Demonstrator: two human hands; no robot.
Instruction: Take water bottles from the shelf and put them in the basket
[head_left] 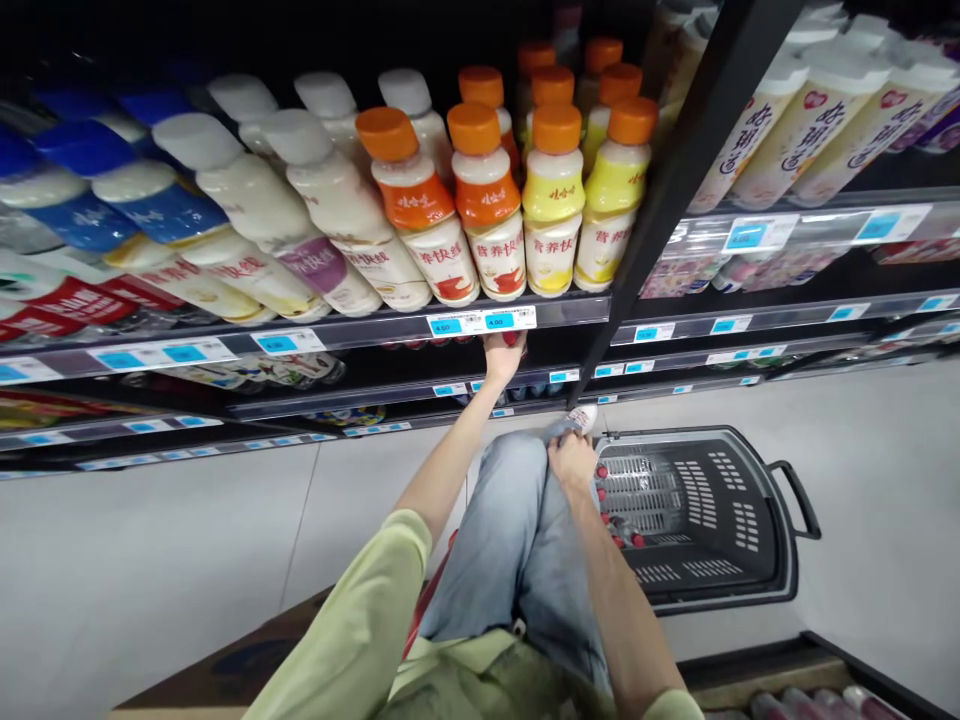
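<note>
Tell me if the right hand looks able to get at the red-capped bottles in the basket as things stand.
Likely yes: the right hand rests on the leg beside the basket, whose top is open, and nothing seems to cover the red-capped bottles inside.

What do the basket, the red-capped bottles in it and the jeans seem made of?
Basket: probably moulded plastic, dark grey and fairly matt; rows of slots pierce its walls.
Red-capped bottles: likely clear plastic, glossy; bodies look see-through, though small here.
Jeans: apparently denim, soft and matt; faded blue, creased.
</note>
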